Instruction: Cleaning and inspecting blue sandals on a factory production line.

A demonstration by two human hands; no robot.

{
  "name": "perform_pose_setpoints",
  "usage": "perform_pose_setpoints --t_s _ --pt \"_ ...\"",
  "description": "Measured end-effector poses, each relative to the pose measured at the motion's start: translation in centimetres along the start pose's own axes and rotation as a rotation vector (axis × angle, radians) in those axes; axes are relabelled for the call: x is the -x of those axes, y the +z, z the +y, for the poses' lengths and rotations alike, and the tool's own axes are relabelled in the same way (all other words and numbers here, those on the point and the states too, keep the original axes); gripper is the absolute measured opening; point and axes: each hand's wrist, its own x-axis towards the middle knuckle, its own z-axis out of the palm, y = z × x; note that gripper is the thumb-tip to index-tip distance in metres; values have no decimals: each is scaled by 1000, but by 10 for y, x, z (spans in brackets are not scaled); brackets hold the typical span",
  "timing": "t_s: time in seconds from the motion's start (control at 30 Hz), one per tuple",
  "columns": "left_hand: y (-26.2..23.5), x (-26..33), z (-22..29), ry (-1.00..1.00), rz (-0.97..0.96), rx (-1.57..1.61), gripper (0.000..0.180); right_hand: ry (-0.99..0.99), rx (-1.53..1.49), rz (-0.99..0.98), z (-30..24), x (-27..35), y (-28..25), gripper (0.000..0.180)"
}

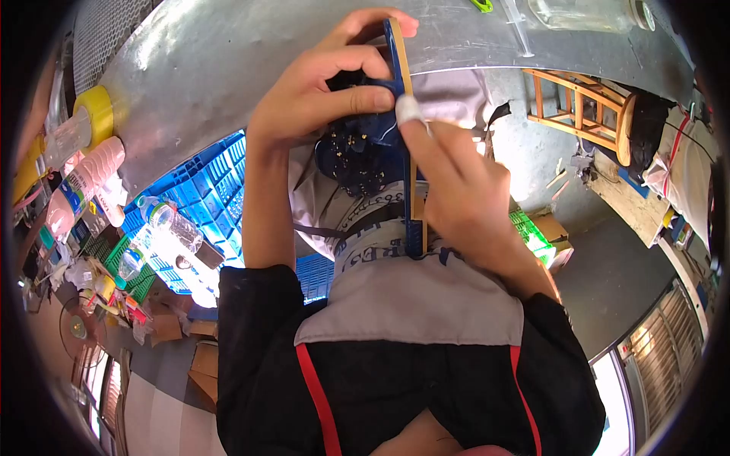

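A blue sandal (404, 64) with a tan-faced sole is held edge-on above my lap, its toe end pointing away from me. Dark ornaments with small gold bits (357, 163) hang on its blue strap side. My left hand (308, 95) wraps round the sandal from the left, thumb against the strap and fingers near the toe end. Against the sole's right face is my right hand (468, 178), closed, with a white covering (408, 111) at a fingertip that touches the sole. Whether anything is pinched in its curled fingers is hidden.
A grey metal table (205, 68) spans the far side, carrying a glass jar (585, 14) and a clear syringe (517, 26). Yellow tape (95, 118) and a pink bottle (87, 175) stand left. Blue crates (201, 182) sit below; a wooden stool (582, 110) is at right.
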Motion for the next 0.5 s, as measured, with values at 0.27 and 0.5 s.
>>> perform_pose_setpoints --t_s 0.27,0.5 --pt "5 5 1 17 -14 -103 20 15 -46 -6 -2 1 -1 69" --pt "2 0 -1 53 3 -93 20 10 -42 -24 3 0 -1 60"
